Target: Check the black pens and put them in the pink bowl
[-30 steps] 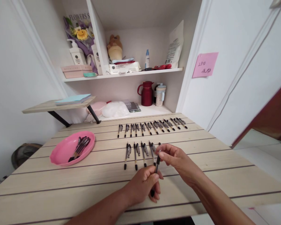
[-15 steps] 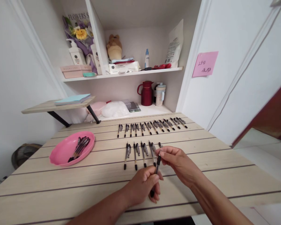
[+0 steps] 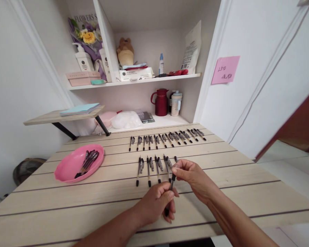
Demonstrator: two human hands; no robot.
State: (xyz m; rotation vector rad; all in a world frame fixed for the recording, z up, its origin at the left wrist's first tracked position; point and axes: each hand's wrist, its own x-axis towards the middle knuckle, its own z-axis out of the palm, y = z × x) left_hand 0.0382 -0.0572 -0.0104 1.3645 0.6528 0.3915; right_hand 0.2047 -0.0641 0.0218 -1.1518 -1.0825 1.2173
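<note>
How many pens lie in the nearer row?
4. From left: a slim black-and-clear plastic pen, a second, a third, a fourth nearest the right hand, which may hide more.

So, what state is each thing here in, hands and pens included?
Held gel pen, apparently uncapped
Left hand, closed around that pen
Right hand, apparently pinching its far end
Near gel pens, uncapped, caps alongside
Far gel pens, uncapped, caps alongside
Pink tray, holding more pens
Red thermos jug, upright, closed
Lidded tumbler, upright, closed
Pump bottle, upright
Pink sticky note, stuck up
</note>
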